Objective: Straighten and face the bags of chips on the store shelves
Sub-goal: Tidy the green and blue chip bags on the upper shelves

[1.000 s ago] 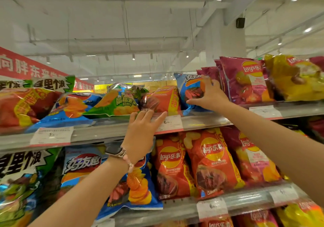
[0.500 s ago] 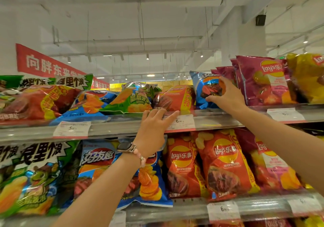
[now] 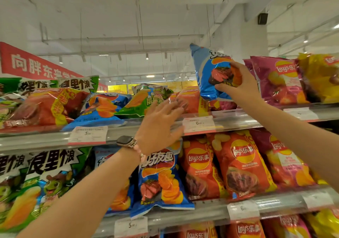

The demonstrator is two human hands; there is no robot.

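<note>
Right hand: the right hand grips the lower part of a glossy blue foil chip bag, thumb under it and fingers curled over its printed front, holding it raised clear of the top shelf.
Left hand: the left hand holds nothing; fingers spread wide and straight, somewhat blurred, in front of the metal top shelf edge.
Bag attitude: the blue bag stands nearly upright, its top corner leaning toward the left hand, printed face toward the camera.
Position: above and beside the right hand's thumb side; just past the right hand's far side stands a magenta foil chip bag.
Neighbours: ahead of the left fingertips lie an orange-red foil chip bag and a green foil chip bag, both tipped flat on the shelf.
Step in hand: judged to be re-seating the lifted blue bag with its face forward.
Procedure: lower the bag base first and keep the print square to the aisle.
Support: bring the left hand to the free side seam to stop twisting.
Grip caution: hold lightly; the air-filled foil probably dents and slips under a hard squeeze.
Check: whether a gap behind the right hand is free cannot be seen.
</note>
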